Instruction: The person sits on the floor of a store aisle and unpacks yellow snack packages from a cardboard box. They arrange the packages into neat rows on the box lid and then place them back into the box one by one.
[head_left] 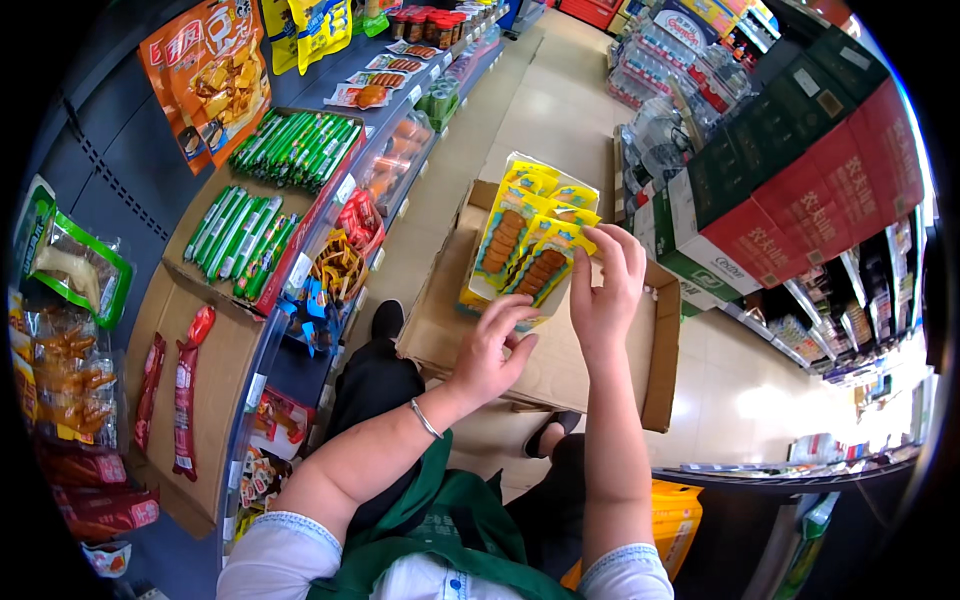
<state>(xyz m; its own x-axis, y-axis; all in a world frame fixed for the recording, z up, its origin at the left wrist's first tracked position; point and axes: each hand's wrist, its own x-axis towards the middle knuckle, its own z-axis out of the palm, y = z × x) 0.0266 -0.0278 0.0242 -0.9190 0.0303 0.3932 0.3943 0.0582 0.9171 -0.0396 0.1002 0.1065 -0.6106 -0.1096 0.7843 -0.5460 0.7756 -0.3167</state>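
A box (468,294) of yellow snack packets stands in a shallow cardboard tray (530,372) in front of me. The packets stand in two rows, with brown round pieces showing on their fronts. My right hand (610,292) is at the upper right corner of the front right snack packet (541,270), its thumb and forefinger closed around the edge. My left hand (492,348), with a silver bangle at the wrist, reaches to the lower edge of the packets. Its fingers are bent and the thumb stands apart, with nothing held between them.
At left, a shelf carries cartons of green-wrapped sticks (238,240), red-wrapped sausages (187,390) and hanging bags (208,80). Stacked red and green cartons (820,190) rise at right, with bottled drinks (655,70) beyond. A yellow crate (672,525) sits beside my right arm.
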